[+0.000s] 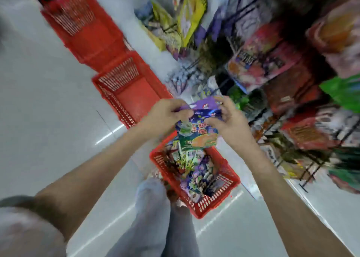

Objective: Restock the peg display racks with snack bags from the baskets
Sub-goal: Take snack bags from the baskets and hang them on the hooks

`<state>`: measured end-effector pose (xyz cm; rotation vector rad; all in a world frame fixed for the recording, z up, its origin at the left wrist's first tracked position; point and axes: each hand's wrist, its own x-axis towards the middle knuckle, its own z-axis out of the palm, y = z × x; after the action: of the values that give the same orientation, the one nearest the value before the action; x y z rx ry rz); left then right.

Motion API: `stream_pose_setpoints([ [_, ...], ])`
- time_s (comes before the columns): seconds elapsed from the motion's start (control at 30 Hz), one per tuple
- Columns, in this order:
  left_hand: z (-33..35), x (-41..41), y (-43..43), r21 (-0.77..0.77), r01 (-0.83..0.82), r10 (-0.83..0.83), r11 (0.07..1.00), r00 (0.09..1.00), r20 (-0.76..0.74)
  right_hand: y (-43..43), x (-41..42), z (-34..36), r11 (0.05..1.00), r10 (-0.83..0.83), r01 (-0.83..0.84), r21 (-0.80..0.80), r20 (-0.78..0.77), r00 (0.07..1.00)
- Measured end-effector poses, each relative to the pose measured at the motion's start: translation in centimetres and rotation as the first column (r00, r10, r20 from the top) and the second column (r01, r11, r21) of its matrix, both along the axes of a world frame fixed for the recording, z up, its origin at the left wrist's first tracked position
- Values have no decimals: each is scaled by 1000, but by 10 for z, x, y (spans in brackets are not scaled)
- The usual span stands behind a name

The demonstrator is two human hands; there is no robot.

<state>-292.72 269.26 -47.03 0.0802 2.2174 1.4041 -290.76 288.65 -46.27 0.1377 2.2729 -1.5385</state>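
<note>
Left hand [165, 112], right hand [228, 120], each grip pinching purple snack bag [196, 128], red basket [214, 204] below holding mixed bags [196, 175]

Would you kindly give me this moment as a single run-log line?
left hand: grips top of snack bag | right hand: grips same bag | position: bag held over stocked red basket | status: not yet hung
</note>
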Motion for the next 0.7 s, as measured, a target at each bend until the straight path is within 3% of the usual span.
stream_pose_setpoints([
  [0.2, 207, -27, -25, -3, 34, -33, 999, 943, -332, -20, -26, 217, 997, 25, 2, 74, -361, 932],
  [0.33, 295, -40, -35, -85, 107, -135, 991, 847, -515, -36, -34, 299, 982, -1, 102, 157, -541, 841],
  [0.53, 388, -81, -49, -38, 53, -63, 998, 639, -766, -56, -65, 388, 970, 3, 168, 173, -702, 712],
  [0.63, 431, -111, -51, -28, 90, -69, 996, 498, -865, -64, -90, 423, 954, 65, 201, 221, -811, 581],
  [0.7, 456, -132, -49, -27, 120, -71, 992, 385, -920, -70, -108, 446, 912, 170, 279, 301, -896, 411],
])
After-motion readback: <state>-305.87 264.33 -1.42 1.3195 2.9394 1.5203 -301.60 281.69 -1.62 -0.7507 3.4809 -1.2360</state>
